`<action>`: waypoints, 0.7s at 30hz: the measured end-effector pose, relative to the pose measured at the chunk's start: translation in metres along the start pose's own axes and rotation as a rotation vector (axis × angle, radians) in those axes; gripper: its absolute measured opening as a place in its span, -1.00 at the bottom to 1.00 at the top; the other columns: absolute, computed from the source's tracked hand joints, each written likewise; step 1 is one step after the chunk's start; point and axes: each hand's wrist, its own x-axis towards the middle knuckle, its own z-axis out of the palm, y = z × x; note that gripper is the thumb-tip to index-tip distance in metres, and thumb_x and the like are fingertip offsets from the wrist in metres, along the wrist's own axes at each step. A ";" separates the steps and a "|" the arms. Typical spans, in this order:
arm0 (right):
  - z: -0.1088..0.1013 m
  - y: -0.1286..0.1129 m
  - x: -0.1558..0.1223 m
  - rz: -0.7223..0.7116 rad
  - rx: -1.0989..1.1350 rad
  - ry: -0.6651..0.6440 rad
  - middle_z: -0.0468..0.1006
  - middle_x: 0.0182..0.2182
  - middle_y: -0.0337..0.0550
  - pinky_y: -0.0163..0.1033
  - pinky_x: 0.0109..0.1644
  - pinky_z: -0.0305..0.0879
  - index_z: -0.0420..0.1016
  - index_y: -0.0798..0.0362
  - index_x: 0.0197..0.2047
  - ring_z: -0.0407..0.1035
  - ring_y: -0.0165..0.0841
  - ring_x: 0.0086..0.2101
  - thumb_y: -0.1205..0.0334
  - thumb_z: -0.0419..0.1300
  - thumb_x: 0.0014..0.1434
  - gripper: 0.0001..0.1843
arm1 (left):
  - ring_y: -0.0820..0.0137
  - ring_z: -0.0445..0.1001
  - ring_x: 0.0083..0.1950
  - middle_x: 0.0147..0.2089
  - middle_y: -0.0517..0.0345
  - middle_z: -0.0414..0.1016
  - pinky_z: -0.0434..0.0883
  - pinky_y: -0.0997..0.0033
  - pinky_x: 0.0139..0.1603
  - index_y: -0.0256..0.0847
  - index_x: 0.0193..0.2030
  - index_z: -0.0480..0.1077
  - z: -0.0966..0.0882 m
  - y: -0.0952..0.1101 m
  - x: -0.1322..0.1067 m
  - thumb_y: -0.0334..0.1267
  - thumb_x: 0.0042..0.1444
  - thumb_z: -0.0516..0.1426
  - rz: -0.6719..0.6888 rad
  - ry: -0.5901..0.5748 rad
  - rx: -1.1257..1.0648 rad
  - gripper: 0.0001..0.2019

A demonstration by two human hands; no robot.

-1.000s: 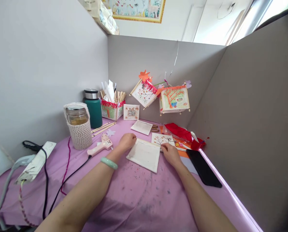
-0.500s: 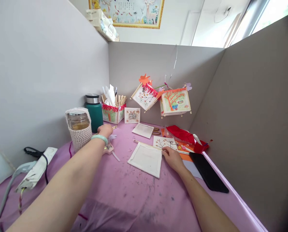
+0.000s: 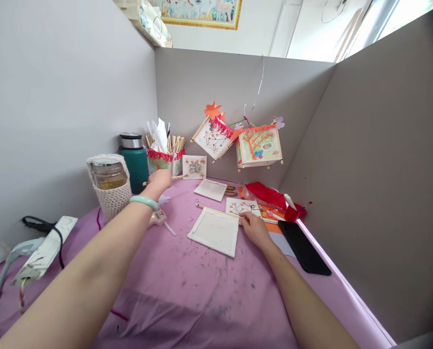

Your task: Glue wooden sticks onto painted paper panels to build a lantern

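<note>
My left hand [image 3: 159,183], with a pale green bangle at the wrist, is closed round a thin wooden stick [image 3: 179,177] whose ends show on both sides of the fist. In front of me a white square panel [image 3: 214,231] lies flat, another wooden stick [image 3: 205,208] along its far edge. The fingers of my right hand [image 3: 255,228] close on that stick's right end at the panel's corner; the fingertips are partly hidden. Below my left wrist lies what looks like a glue gun [image 3: 159,216], a translucent glue stick [image 3: 170,228] poking out.
A cup in a knitted cover [image 3: 112,194], a teal flask [image 3: 134,162] and a box of sticks [image 3: 165,160] stand at left. Decorated lanterns [image 3: 260,145] hang ahead. A smaller panel [image 3: 210,189], drawn card [image 3: 243,207], red cloth [image 3: 264,194] and black phone [image 3: 304,248] lie beyond and right.
My left hand has lifted slightly up and away from the table, bringing a wooden stick into clearer view. My right hand stays at the panel's corner. The whole view has shifted a little.
</note>
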 end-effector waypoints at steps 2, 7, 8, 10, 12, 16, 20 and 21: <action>-0.004 0.001 0.001 0.027 0.065 0.050 0.56 -0.31 -0.12 -0.25 -0.18 0.22 0.49 0.05 -0.19 0.40 -0.29 -0.28 0.21 0.02 0.13 -0.73 | 0.28 0.46 -0.34 -0.36 -0.08 0.52 0.31 0.44 -0.38 -0.29 -0.24 0.48 -0.002 0.017 -0.015 -0.28 -0.07 0.20 0.043 -0.053 -0.005 -0.78; -0.021 -0.003 -0.001 0.143 0.489 0.098 0.51 -0.47 -0.16 -0.34 -0.55 0.16 0.44 0.09 -0.26 0.28 -0.45 -0.61 -0.03 -0.03 0.16 -0.61 | 0.50 0.25 -0.58 -0.52 0.14 0.46 0.13 0.56 -0.59 -0.25 -0.37 0.52 0.015 0.045 -0.076 -0.16 -0.06 0.15 0.348 -0.446 -0.194 -0.78; -0.024 -0.005 -0.003 0.152 0.594 0.079 0.51 -0.46 -0.16 -0.35 -0.62 0.10 0.43 0.09 -0.24 0.25 -0.47 -0.64 -0.07 -0.04 0.16 -0.57 | 0.51 0.25 -0.59 -0.56 0.17 0.44 0.12 0.56 -0.60 -0.24 -0.39 0.52 0.020 0.047 -0.087 -0.15 -0.09 0.16 0.363 -0.496 -0.212 -0.78; -0.031 -0.011 -0.008 0.139 0.748 -0.004 0.52 -0.42 -0.14 -0.39 -0.68 0.03 0.41 0.11 -0.19 0.25 -0.50 -0.65 -0.11 -0.03 0.15 -0.54 | 0.51 0.25 -0.58 -0.60 0.20 0.41 0.12 0.57 -0.59 -0.22 -0.41 0.54 0.032 0.046 -0.103 -0.17 -0.12 0.16 0.359 -0.532 -0.233 -0.80; -0.035 -0.018 -0.015 0.108 0.788 -0.149 0.53 -0.40 -0.13 -0.42 -0.69 0.04 0.41 0.12 -0.21 0.28 -0.51 -0.63 -0.09 0.02 0.13 -0.58 | 0.50 0.26 -0.57 -0.59 0.20 0.42 0.14 0.57 -0.57 -0.21 -0.43 0.55 0.043 0.041 -0.111 -0.20 -0.14 0.15 0.352 -0.554 -0.239 -0.81; -0.040 -0.026 -0.026 0.066 0.701 -0.485 0.56 -0.43 -0.14 -0.44 -0.66 0.06 0.45 0.11 -0.34 0.31 -0.52 -0.63 0.00 0.12 0.09 -0.69 | 0.49 0.29 -0.56 -0.57 0.20 0.43 0.19 0.57 -0.55 -0.22 -0.42 0.56 0.059 0.028 -0.111 -0.22 -0.17 0.15 0.376 -0.638 -0.241 -0.80; -0.039 -0.023 -0.027 0.169 0.620 -0.454 0.50 -0.60 -0.17 -0.40 -0.69 0.00 0.42 0.11 -0.49 0.22 -0.52 -0.73 -0.04 0.07 0.12 -0.61 | 0.46 0.31 -0.53 -0.56 0.18 0.41 0.22 0.55 -0.52 -0.24 -0.43 0.54 0.071 0.016 -0.109 -0.22 -0.17 0.14 0.393 -0.712 -0.272 -0.80; -0.038 -0.021 -0.027 0.197 0.569 -0.434 0.48 -0.64 -0.19 -0.39 -0.69 -0.02 0.41 0.11 -0.53 0.19 -0.53 -0.75 -0.04 0.06 0.12 -0.60 | 0.46 0.31 -0.52 -0.56 0.19 0.41 0.22 0.55 -0.52 -0.24 -0.43 0.53 0.073 0.014 -0.110 -0.22 -0.17 0.14 0.397 -0.719 -0.280 -0.81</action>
